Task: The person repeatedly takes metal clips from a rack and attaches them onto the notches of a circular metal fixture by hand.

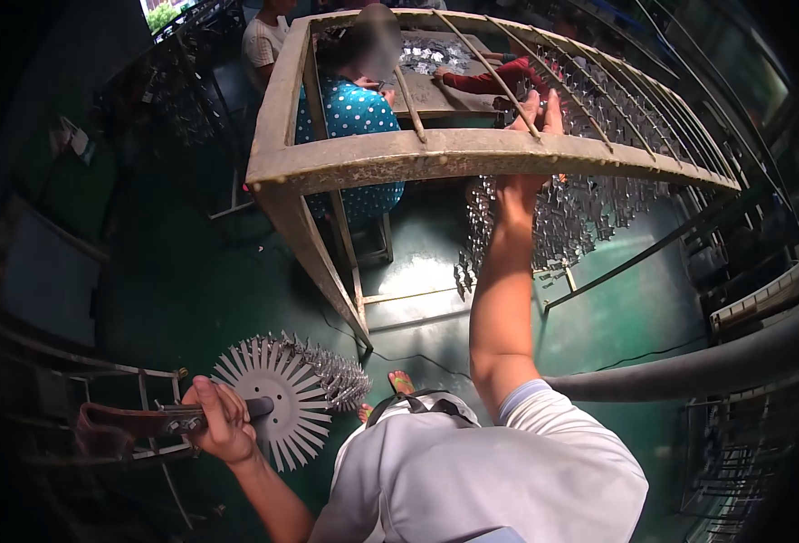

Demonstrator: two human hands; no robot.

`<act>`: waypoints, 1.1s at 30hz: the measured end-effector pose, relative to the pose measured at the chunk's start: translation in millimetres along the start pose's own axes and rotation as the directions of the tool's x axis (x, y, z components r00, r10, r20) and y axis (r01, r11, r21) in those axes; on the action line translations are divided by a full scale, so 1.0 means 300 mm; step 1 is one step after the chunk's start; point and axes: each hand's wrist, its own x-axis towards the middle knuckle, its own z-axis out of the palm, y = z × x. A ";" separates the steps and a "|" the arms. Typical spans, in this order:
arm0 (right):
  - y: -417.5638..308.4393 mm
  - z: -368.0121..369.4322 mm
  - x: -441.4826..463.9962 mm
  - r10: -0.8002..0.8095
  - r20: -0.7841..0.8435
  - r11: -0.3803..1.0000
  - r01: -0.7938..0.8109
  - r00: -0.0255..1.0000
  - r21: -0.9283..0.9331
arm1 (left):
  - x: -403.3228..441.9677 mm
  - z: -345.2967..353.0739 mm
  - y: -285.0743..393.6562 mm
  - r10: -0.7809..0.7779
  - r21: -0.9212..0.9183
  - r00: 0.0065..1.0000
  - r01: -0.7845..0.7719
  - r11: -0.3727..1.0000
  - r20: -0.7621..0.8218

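My left hand is closed round the hook-and-shaft end of a spoked disc rack. Its reddish-brown strap-like hook sticks out to the left. The grey slotted disc faces left, and rows of small shiny metal parts trail behind it. My right arm reaches forward under the front bar of a metal frame. Just beyond that bar, my right hand has its fingers raised and bent beside the frame's rods. Dense strings of small metal parts hang around it. The bar hides part of this hand, and its grip is unclear.
Beyond the frame, a person in a dotted teal top sits at a table spread with metal pieces. A red sleeve reaches over it. Another person stands behind. A thick grey pipe runs at right; a cable crosses the green floor.
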 end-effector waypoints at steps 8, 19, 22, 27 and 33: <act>0.050 0.137 0.073 0.250 -0.196 0.899 -0.152 0.948 0.411 | -0.002 -0.014 -0.019 0.018 0.064 1.000 -0.018 0.998 0.005; -0.112 0.017 -0.090 0.100 0.111 0.933 -0.132 0.989 0.334 | -0.006 0.007 -0.014 0.006 0.054 0.999 -0.004 0.999 -0.042; -0.112 -0.057 -0.166 -0.001 0.164 0.906 -0.069 0.986 0.418 | -0.005 -0.012 -0.026 0.017 0.028 0.999 -0.016 0.999 -0.029; -0.124 -0.223 -0.264 0.227 0.481 0.859 -0.407 0.847 0.312 | -0.001 -0.012 -0.026 0.032 0.016 0.999 -0.032 0.999 -0.028; -0.165 -0.323 -0.382 0.372 0.641 0.821 -0.560 0.672 0.110 | 0.005 -0.002 -0.018 0.033 0.116 0.999 -0.033 0.993 0.000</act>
